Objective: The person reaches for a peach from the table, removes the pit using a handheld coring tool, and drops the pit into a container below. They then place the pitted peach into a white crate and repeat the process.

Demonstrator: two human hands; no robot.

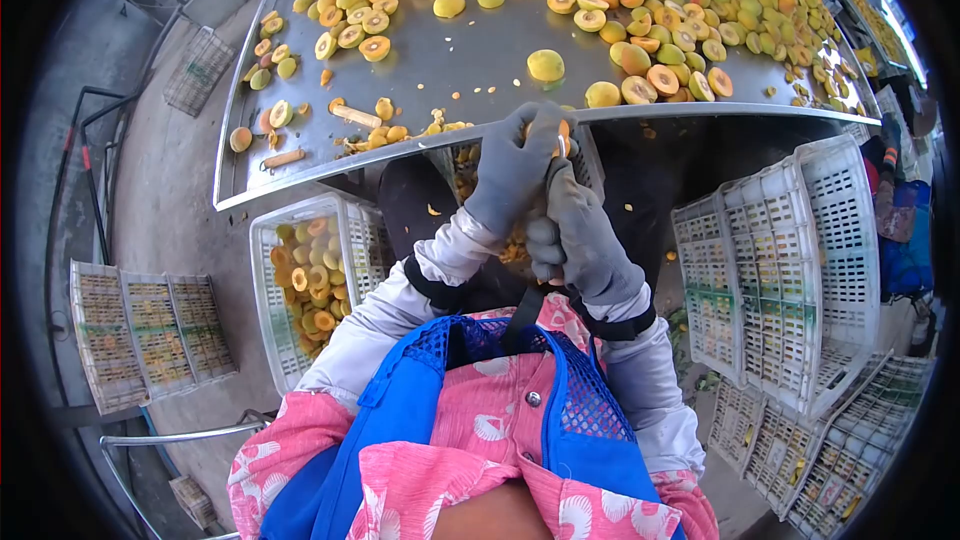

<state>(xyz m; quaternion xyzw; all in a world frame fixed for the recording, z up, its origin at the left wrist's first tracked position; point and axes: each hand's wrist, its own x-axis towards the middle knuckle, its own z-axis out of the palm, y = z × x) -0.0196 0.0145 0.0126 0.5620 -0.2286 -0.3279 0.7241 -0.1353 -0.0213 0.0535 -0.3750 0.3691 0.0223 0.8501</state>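
Note:
My left hand [512,168], in a grey glove, is closed around an orange apricot [561,137] just below the front edge of the steel table [450,40]. Directly beneath it my right hand [578,235], also in a grey glove, is curled into a fist, with its thumb up against the same fruit. Most of the apricot is hidden by the fingers. I cannot tell whether the right fist also hides a tool. One whole apricot [545,65] lies on the table just beyond my hands, and a second apricot [603,94] lies at the table's edge.
Halved and whole apricots [690,10] cover the far and right parts of the table. Pits and scraps [385,132] lie at its front left. A white crate [310,285] of halves stands at my left. Empty white crates [790,270] are stacked at my right. Flat trays [150,335] lie on the floor.

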